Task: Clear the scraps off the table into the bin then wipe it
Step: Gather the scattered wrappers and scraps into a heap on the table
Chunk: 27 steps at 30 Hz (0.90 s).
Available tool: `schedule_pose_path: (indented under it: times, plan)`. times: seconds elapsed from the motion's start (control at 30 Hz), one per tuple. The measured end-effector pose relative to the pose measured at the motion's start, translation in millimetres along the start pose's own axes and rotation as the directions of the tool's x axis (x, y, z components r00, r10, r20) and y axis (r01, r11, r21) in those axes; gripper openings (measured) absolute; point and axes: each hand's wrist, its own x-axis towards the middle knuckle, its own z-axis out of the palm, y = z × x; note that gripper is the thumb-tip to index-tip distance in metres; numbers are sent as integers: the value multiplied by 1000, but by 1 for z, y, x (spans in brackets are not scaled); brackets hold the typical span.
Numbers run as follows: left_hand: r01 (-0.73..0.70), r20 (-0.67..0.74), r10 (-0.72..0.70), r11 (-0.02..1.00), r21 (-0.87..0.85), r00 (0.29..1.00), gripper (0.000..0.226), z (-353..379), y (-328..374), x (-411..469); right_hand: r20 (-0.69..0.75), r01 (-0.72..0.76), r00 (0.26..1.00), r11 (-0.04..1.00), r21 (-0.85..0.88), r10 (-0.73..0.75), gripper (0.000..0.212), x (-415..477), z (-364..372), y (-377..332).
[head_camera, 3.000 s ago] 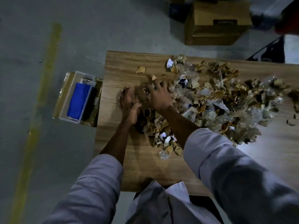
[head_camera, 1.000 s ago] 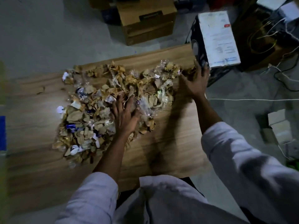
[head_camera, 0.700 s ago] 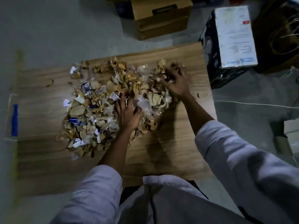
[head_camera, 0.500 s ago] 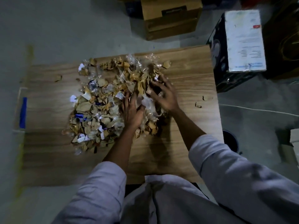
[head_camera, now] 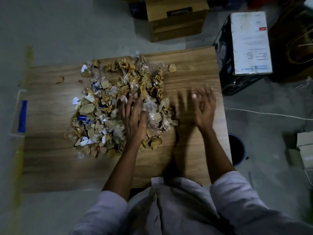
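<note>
A rectangular brown wood-grain table (head_camera: 194, 65) is seen from above, and a loose heap of torn tan cardboard scraps mixed with clear plastic wrap and white and blue paper bits (head_camera: 110, 107) is spread over its middle, reaching toward 10 o'clock. The left hand (head_camera: 134, 119) is laid flat on the heap's 4 o'clock part, fingers straight and pointed toward 12 o'clock; nothing is gripped by it. The right hand (head_camera: 201, 107) is held at 3 o'clock of the heap, over bare wood near the table's 3 o'clock edge, with fingers spread and released. It is smeared by motion, so contact with the tabletop possibly exists but cannot be confirmed. Pale grey rolled sleeves are worn on both forearms.

One single tan scrap (head_camera: 171, 67) is found just apart from the heap at its 1 o'clock corner, and another small brown scrap (head_camera: 59, 80) is seen well apart at 10 o'clock.

On the floor, a dark round bucket (head_camera: 237, 150) is set just beside the table at 4 o'clock. A pale open container with a blue strip (head_camera: 22, 116) is placed against the 9 o'clock edge. A brown cardboard carton (head_camera: 176, 19) is stood at 12 o'clock, a black box with a white printed label (head_camera: 250, 41) at 2 o'clock, and a thin white cable (head_camera: 271, 113) is run across the floor at 3 o'clock.
</note>
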Motion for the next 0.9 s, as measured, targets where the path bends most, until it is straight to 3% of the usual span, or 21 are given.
schedule_pose_path:
  times: [0.07,0.17,0.27,0.37,0.47,0.57,0.67,0.8,0.9]
  plan:
    - [-20,72,17,999,41,997,55,3,0,-9,-11,-63,998,987,-147,62,75,9,-16,25]
    - [-47,80,42,997,67,996,55,8,-1,-20,96,-83,988,949,-303,117,93,9,-9,41]
    - [-83,69,76,991,102,995,52,7,0,-28,265,33,962,935,-353,66,82,-9,19,32]
    - [-70,132,52,988,136,990,55,0,-2,-33,418,154,907,965,-212,-53,72,-32,47,7]
    - [-38,323,-7,990,134,946,60,-4,-10,-38,530,-8,847,996,87,-40,60,-51,63,-29]
    - [-80,351,14,982,173,936,62,-9,-12,-39,378,-51,925,974,219,-37,57,-51,66,-55]
    - [-84,236,40,981,177,971,62,-16,-7,-31,175,-20,984,966,258,-26,52,-15,62,-73]
    - [-77,98,54,966,248,994,69,-15,-12,-21,241,-71,970,985,158,31,48,59,67,-88]
    - [34,66,-54,962,271,996,78,-14,-14,-15,330,-23,944,999,30,11,54,110,86,-80]
